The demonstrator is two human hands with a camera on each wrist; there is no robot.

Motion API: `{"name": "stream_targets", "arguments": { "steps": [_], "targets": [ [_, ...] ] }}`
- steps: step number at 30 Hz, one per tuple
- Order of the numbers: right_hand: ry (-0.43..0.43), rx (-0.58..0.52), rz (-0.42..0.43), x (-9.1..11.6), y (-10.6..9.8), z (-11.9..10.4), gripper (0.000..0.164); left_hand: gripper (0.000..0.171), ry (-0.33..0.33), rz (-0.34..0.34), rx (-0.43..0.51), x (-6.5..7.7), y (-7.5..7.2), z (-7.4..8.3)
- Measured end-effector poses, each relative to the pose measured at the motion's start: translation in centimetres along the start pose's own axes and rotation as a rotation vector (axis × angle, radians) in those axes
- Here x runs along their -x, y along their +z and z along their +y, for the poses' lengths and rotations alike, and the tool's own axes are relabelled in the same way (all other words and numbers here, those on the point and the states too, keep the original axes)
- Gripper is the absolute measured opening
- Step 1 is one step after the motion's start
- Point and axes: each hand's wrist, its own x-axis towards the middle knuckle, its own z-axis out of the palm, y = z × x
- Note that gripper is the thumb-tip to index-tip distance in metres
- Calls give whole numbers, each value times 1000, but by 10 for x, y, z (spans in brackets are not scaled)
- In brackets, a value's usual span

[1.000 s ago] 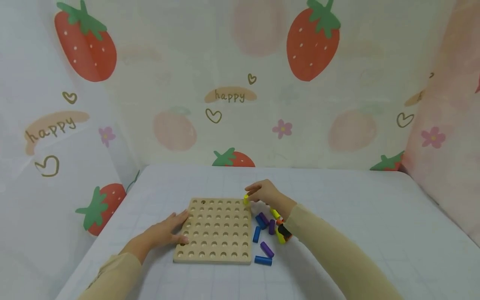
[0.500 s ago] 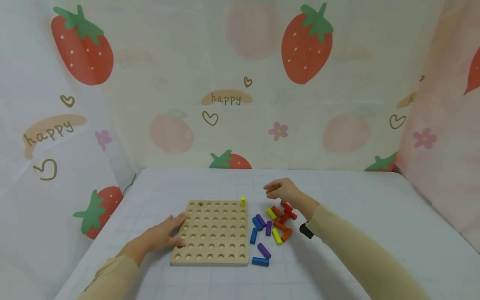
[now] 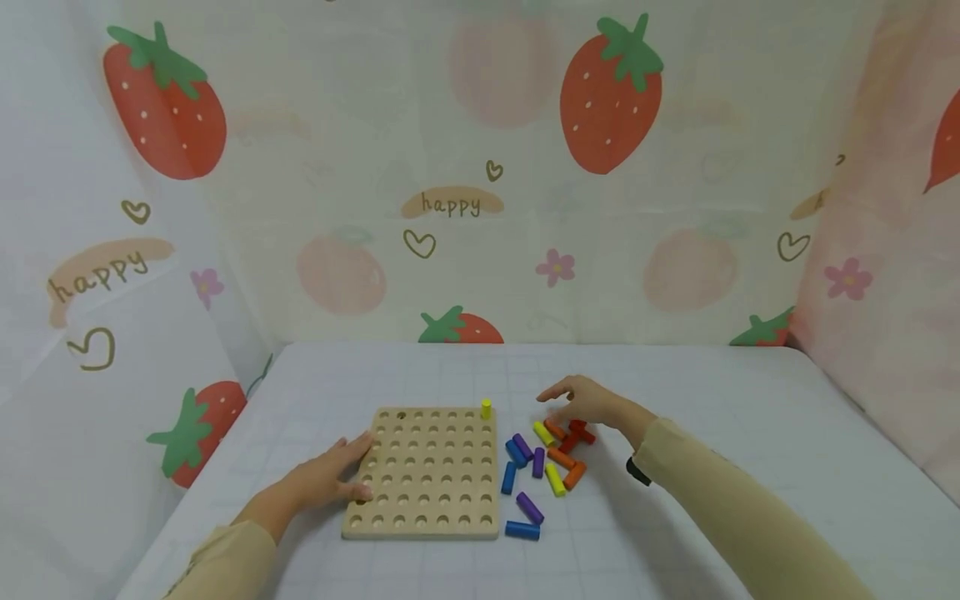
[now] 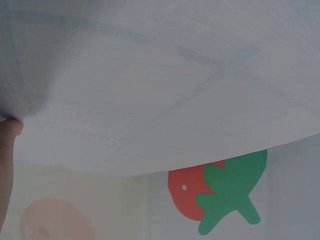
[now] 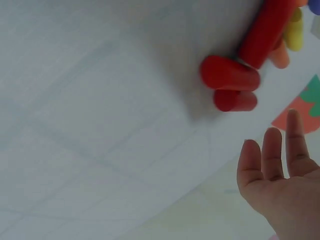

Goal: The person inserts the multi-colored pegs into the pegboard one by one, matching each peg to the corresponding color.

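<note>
A square wooden peg board with rows of round holes lies on the table. My left hand rests against its left edge, fingers extended along the side and thumb on top near the front corner. One yellow peg stands upright in the far right corner hole. Beyond the loose pegs, my right hand hovers with fingers extended, thumb close to an orange peg and a yellow peg. In the right wrist view, red pegs lie just beyond these fingers, and the hand holds nothing.
Several blue, purple, yellow, orange and red pegs lie scattered right of the board, including a blue peg near its front corner. A white cloth covers the table. Strawberry-printed sheets rise behind it and at both sides.
The right hand has let go of the yellow peg, which stays upright in the corner hole, and has moved right and then down over the loose pegs. The left hand stays at the board's edge.
</note>
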Motion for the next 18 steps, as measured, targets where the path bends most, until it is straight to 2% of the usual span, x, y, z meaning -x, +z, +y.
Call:
{"name": "stream_targets", "arguments": {
  "steps": [7,12,18],
  "targets": [
    [-25,97,-42,2,0,2,34,102,7,4,3,-1,3,-3],
    [38,113,-54,-2,5,1,34,102,14,12,-14,-1,3,-3],
    [40,188,-75,-3,11,-4,37,102,6,20,-20,-2,2,-3]
  ]
}}
